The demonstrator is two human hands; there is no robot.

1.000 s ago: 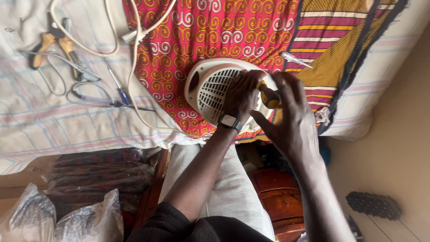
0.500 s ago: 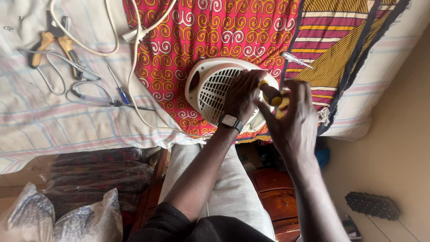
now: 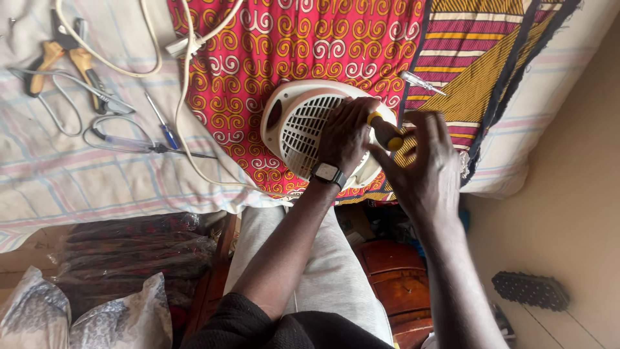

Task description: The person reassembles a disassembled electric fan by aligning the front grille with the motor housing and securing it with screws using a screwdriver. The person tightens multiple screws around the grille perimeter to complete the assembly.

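Bedding fills the head view: a checked sheet (image 3: 77, 174) with a red swirl-patterned cloth (image 3: 297, 45) over it, and on that cloth lies a cream fan heater (image 3: 294, 123), grille up and casing closed. His left hand (image 3: 345, 136) presses flat on it; his right hand (image 3: 426, 171) grips a yellow-handled screwdriver (image 3: 386, 132) at its edge. Judging by this, screw work is midway. Pliers (image 3: 61, 58) and a small blue screwdriver (image 3: 161, 126) lie loose, with no container for parts visible.

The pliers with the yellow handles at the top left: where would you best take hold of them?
Grip the pliers by the two yellow handles, coming from above. They lie flat on the checked sheet with handles spread, the dark jaws pointing away; grey wire lies against them, so lift clear of it.
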